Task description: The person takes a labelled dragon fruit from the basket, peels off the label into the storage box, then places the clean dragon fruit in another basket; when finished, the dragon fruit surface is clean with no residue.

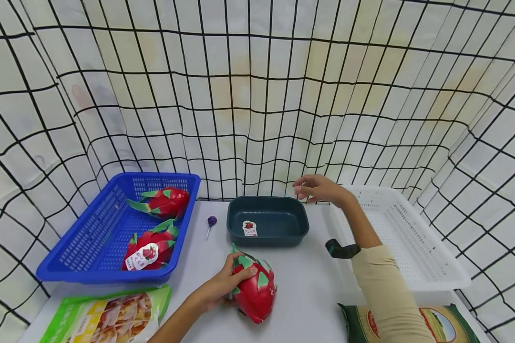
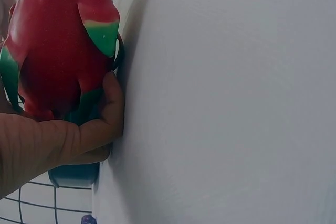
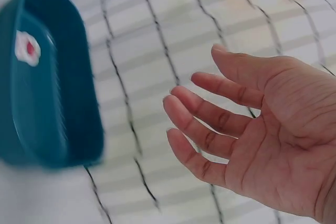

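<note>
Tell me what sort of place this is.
Probably a staged work booth: a black grid lines three sides of a white table, which holds a blue basket and a white basket.

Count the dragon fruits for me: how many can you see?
3. One dragon fruit is in the left hand; the blue basket holds two, a far one and a near one. I can't see any sign of others hidden.

The dragon fruit (image 1: 256, 296) looks glossy, the blue basket (image 1: 100, 276) plastic.
</note>
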